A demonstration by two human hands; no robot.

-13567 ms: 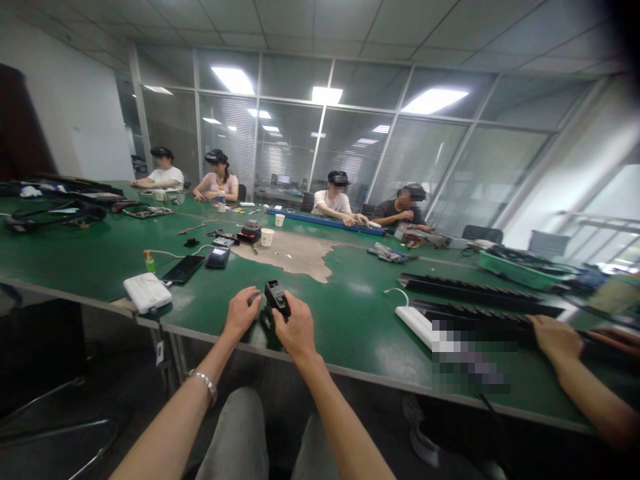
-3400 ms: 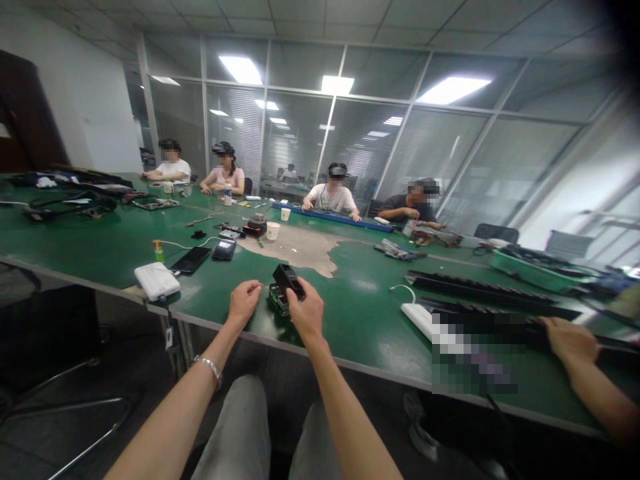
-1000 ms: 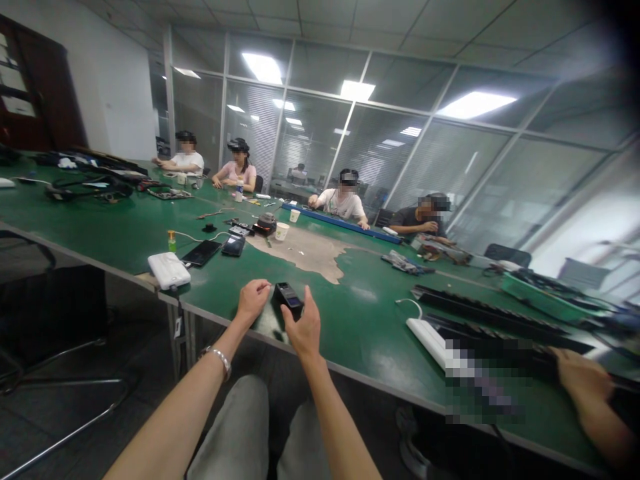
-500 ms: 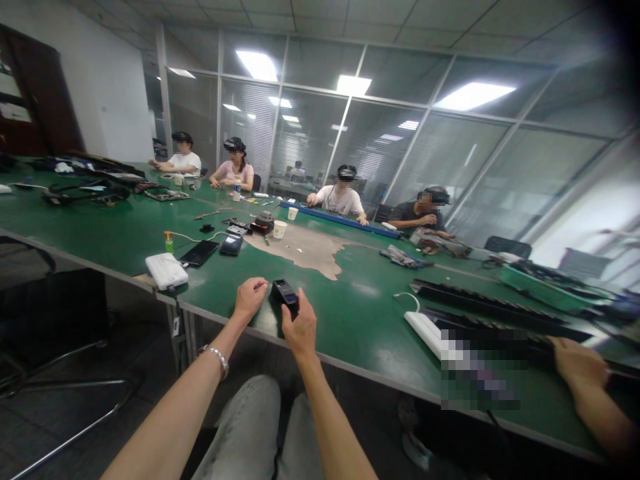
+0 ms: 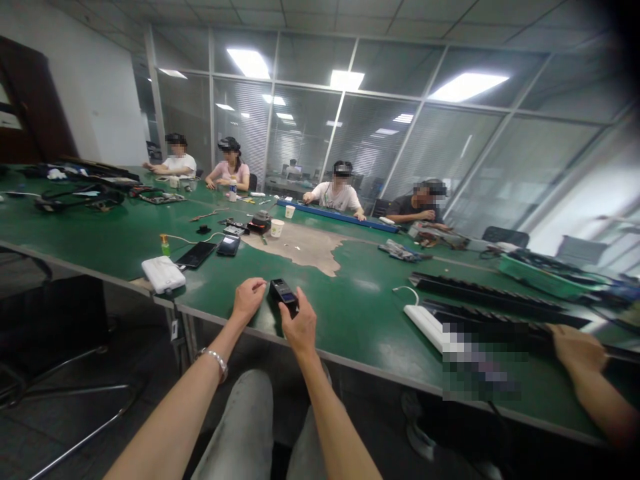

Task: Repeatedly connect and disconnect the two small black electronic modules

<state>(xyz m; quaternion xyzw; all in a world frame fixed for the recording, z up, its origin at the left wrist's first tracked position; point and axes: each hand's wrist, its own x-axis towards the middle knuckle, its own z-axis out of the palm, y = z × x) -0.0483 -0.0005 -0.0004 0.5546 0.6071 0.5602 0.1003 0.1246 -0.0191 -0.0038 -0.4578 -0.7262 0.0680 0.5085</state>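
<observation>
Head: R grip (image 5: 301, 327) holding blk device (image 5: 283, 293), L grip (image 5: 247, 300) unclear, basket (image 5: 540, 275) w/ dk clutter (image 5: 553, 265).

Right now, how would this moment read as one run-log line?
right hand: around near end of black device; left hand: curled beside it; beyond: two paper cups

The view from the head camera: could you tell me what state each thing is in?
Left hand: fingers curled, beside the black device.
Right hand: thumb and fingers at the black device; firmness of grip unclear.
Black device: lifted or resting, cannot tell.
Near paper cup: upright.
Far paper cup: upright.
Large phone: flat, dark-faced.
Green basket: filled with dark items.
Ceiling light: lit.
</observation>
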